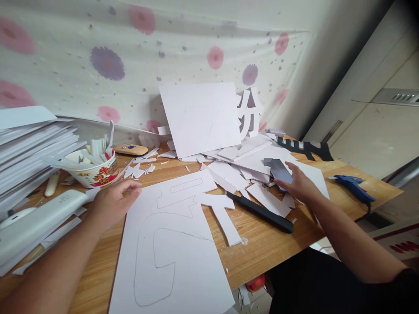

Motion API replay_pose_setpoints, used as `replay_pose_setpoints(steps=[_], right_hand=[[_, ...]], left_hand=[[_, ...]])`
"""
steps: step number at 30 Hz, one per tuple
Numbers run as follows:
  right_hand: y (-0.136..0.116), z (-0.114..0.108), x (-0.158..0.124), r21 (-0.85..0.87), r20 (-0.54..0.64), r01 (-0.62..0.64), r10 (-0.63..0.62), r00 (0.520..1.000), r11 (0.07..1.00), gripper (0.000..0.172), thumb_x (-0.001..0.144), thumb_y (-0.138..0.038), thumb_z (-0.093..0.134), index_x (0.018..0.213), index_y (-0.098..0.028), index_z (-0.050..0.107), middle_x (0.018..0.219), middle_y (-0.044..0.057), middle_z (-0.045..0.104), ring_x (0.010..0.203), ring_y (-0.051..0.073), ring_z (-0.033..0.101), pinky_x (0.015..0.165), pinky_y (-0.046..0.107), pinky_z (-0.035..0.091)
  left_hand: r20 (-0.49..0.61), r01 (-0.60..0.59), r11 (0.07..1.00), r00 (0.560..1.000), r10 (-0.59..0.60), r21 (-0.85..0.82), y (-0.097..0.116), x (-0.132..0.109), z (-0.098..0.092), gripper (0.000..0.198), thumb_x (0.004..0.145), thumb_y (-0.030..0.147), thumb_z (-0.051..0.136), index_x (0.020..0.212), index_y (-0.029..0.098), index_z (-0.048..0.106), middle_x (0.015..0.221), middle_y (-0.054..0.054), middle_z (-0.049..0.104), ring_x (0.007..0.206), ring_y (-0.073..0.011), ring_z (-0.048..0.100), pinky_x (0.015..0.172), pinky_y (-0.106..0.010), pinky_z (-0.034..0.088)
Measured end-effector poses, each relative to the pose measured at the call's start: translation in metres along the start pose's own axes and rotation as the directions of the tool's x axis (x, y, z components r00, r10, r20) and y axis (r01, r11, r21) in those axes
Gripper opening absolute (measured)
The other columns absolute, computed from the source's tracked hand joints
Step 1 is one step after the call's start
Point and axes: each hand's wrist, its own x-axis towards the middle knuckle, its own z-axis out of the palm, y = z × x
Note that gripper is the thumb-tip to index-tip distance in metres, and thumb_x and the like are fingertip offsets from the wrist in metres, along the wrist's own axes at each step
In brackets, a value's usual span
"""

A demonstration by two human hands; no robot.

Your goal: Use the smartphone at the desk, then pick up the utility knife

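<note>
My left hand [119,198] rests at the upper left edge of a white board [190,270], its fingers loosely bent with nothing visible in them. Pencil outlines of a character are drawn on the board, and part of its upper right side is cut away. My right hand [296,182] has thumb and fingers at the edges of a dark phone [280,172], which is tilted over the scraps. A black-handled utility knife [262,211] lies between my hands. Beside it is a cut white strip-like piece [225,222], touching the board's edge.
White offcuts [229,172] are heaped behind the board. A blank white sheet [201,117] and cut-out characters [250,113] lean at the wall. A blue glue gun [352,187] and black cut-out [306,149] lie right; a paper bowl [94,172] of scraps stands left.
</note>
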Motion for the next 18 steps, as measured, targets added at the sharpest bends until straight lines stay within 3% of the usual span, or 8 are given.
replay_pose_setpoints(steps=[3, 9, 15, 18], right_hand=[[-0.002, 0.007, -0.002, -0.111, 0.028, 0.031, -0.028, 0.999, 0.993, 0.086, 0.077, -0.058, 0.064, 0.147, -0.017, 0.034, 0.152, 0.023, 0.041, 0.137, 0.045, 0.042, 0.104, 0.06, 0.044], [0.01, 0.004, 0.0, -0.2, 0.023, -0.052, 0.057, 0.998, 0.978, 0.091, 0.074, -0.045, 0.064, 0.153, -0.016, 0.026, 0.151, 0.023, 0.041, 0.14, 0.041, 0.04, 0.109, 0.055, 0.041], [0.023, -0.002, -0.001, -0.258, 0.032, -0.06, 0.071, 0.997, 0.964, 0.089, 0.073, -0.045, 0.065, 0.15, -0.012, 0.033, 0.148, 0.024, 0.046, 0.137, 0.042, 0.044, 0.109, 0.053, 0.041], [0.025, -0.005, -0.003, -0.243, 0.021, -0.057, 0.064, 0.998, 0.968, 0.092, 0.074, -0.05, 0.067, 0.15, -0.011, 0.033, 0.148, 0.022, 0.047, 0.136, 0.041, 0.044, 0.108, 0.054, 0.042]], left_hand=[[0.007, 0.008, 1.0, 1.0, -0.008, -0.005, 0.004, 0.0, -0.002, 0.025, 0.072, 0.052, 0.057, 0.078, 0.029, 0.067, 0.085, 0.002, 0.075, 0.074, -0.0239, 0.067, 0.074, -0.032, 0.05], [0.0, 0.005, 1.0, 1.0, -0.005, -0.013, 0.008, 0.0, -0.002, 0.025, 0.07, 0.052, 0.057, 0.076, 0.03, 0.067, 0.082, 0.002, 0.076, 0.072, -0.024, 0.068, 0.073, -0.032, 0.051], [0.074, 0.046, 0.999, 0.996, -0.045, -0.006, 0.003, 0.002, -0.002, 0.029, 0.071, 0.053, 0.056, 0.079, 0.028, 0.068, 0.086, 0.0, 0.077, 0.08, -0.0257, 0.071, 0.07, -0.032, 0.05], [0.112, 0.038, 0.995, 0.993, -0.048, 0.097, -0.004, 0.004, 0.0, 0.03, 0.072, 0.052, 0.055, 0.084, 0.027, 0.067, 0.09, -0.003, 0.077, 0.085, -0.0282, 0.07, 0.07, -0.035, 0.05]])
